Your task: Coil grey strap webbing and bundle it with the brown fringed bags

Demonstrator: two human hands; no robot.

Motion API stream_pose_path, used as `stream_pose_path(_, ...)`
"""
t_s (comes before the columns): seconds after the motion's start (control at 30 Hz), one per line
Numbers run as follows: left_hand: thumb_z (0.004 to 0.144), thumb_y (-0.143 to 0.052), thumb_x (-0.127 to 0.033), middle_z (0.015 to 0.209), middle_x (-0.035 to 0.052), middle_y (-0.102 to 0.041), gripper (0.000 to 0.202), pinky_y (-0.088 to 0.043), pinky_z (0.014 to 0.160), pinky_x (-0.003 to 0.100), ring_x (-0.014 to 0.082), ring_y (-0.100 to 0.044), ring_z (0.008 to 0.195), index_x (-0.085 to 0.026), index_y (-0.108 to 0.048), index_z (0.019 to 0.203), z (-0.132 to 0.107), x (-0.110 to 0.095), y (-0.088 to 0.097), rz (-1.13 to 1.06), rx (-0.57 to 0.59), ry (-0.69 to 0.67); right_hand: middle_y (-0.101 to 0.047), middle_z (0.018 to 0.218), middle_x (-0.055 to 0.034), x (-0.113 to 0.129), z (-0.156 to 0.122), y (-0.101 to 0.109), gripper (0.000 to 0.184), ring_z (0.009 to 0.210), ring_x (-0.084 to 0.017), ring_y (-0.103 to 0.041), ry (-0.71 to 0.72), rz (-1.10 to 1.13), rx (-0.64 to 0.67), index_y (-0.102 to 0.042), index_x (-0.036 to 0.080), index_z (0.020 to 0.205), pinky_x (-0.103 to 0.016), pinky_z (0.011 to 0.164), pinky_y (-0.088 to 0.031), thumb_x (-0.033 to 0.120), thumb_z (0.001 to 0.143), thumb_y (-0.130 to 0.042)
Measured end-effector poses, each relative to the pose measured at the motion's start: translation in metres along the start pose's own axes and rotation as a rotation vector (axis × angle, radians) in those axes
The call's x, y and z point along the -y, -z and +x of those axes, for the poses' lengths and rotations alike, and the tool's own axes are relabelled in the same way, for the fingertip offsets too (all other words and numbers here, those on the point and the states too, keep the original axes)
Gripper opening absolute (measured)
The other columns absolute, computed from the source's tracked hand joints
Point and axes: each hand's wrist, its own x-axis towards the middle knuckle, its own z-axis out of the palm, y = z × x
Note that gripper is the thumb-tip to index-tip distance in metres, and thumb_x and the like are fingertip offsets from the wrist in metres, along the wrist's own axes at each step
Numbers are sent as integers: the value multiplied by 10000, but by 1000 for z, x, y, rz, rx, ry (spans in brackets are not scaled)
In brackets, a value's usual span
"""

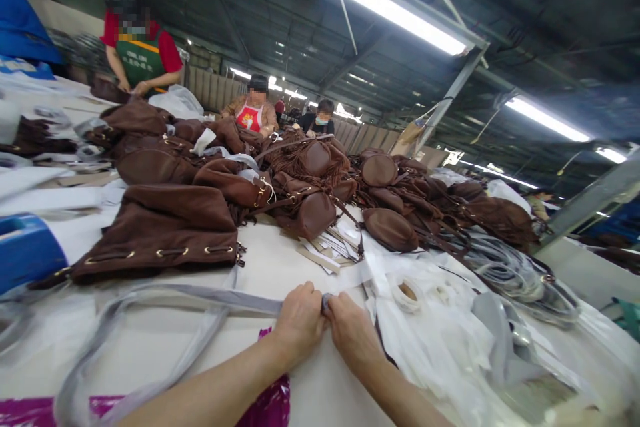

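Note:
My left hand (302, 321) is closed round a long strap wrapped in greyish, see-through film (225, 296). Close against it, my right hand (351, 330) pinches the strap's short end, a small grey bit of which shows between the two hands. From my left hand the strap runs left over the white table (260, 250) and loops back towards me. Beyond it lies a dark brown drawstring bag (173, 227) with gold eyelets. Under my left forearm is shiny purple plastic (273, 400).
A heap of brown bags (315, 160) spans the table's far side. White sheeting (425, 340), a tape roll (407, 295) and coiled grey straps (500, 273) lie to the right. A blue object (30, 253) stands left. Several people work beyond, one in a green apron (140, 60).

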Motion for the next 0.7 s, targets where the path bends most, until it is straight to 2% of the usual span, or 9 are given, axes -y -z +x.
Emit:
stream_pose_path(0.07, 836, -541, -207, 1033, 108, -597, 128, -427, 833, 375, 259, -540, 953, -161, -596, 942, 1, 2, 1, 5, -15, -7, -672, 781, -110, 10, 11, -1, 236, 700, -206, -608, -80, 42, 17, -638, 134, 850, -281, 573, -329, 108, 907, -411)
stream_pose_path(0.13, 848, -533, -213, 1015, 115, -602, 122, -412, 839, 393, 273, -532, 965, -159, -600, 934, 4, 5, 2, 22, -30, -3, -698, 761, -104, 14, 24, 4, 263, 702, -197, -628, -84, 102, 60, -657, 141, 787, -268, 578, -349, 100, 880, -414)
stream_pose_path(0.27, 850, -605, -337, 980, 104, -611, 185, -400, 843, 406, 289, -526, 988, -160, -612, 904, 8, 10, 5, 50, -42, -11, -700, 662, -25, 4, 36, 21, 335, 627, -142, -623, 71, 240, 201, -673, 161, 679, -215, 545, -376, 74, 843, -395)
stream_pose_path(0.33, 844, -629, -357, 987, 91, -611, 198, -397, 848, 404, 285, -524, 998, -168, -613, 901, 8, 11, 5, 55, -50, -23, -678, 617, 19, -8, 34, 29, 343, 574, -117, -608, 173, 286, 271, -686, 171, 721, -193, 529, -383, 40, 822, -386)
stream_pose_path(0.4, 852, -625, -327, 999, 82, -610, 158, -390, 858, 405, 279, -519, 1009, -176, -613, 898, 8, 11, 4, 55, -62, -30, -694, 699, 31, -21, 30, 36, 342, 640, -117, -625, 273, 297, 301, -695, 195, 854, -190, 588, -409, 13, 800, -411)
stream_pose_path(0.47, 851, -630, -307, 1009, 76, -610, 138, -385, 868, 405, 274, -516, 1015, -181, -615, 904, 8, 12, 4, 52, -64, -39, -708, 858, 7, -31, 27, 40, 332, 786, -148, -635, 353, 274, 299, -675, 224, 980, -217, 682, -421, 26, 790, -488)
stream_pose_path(0.53, 840, -648, -315, 1016, 73, -610, 152, -385, 872, 401, 271, -516, 1015, -185, -619, 913, 8, 12, 4, 46, -57, -50, -696, 951, -23, -36, 26, 39, 292, 863, -181, -616, 399, 238, 284, -655, 239, 1019, -250, 729, -413, 70, 803, -557)
stream_pose_path(0.63, 822, -673, -347, 1010, 73, -612, 190, -390, 865, 396, 272, -519, 1009, -189, -632, 921, 9, 13, 7, 42, -37, -56, -681, 907, -43, -34, 24, 30, 150, 837, -188, -598, 387, 201, 241, -647, 222, 946, -273, 740, -404, 143, 880, -537)
stream_pose_path(0.7, 808, -684, -363, 991, 77, -613, 203, -398, 850, 396, 278, -523, 999, -188, -648, 905, 10, 15, 10, 40, -25, -46, -666, 873, -58, -27, 21, 21, 130, 828, -196, -590, 325, 190, 193, -632, 195, 892, -284, 742, -401, 149, 900, -511)
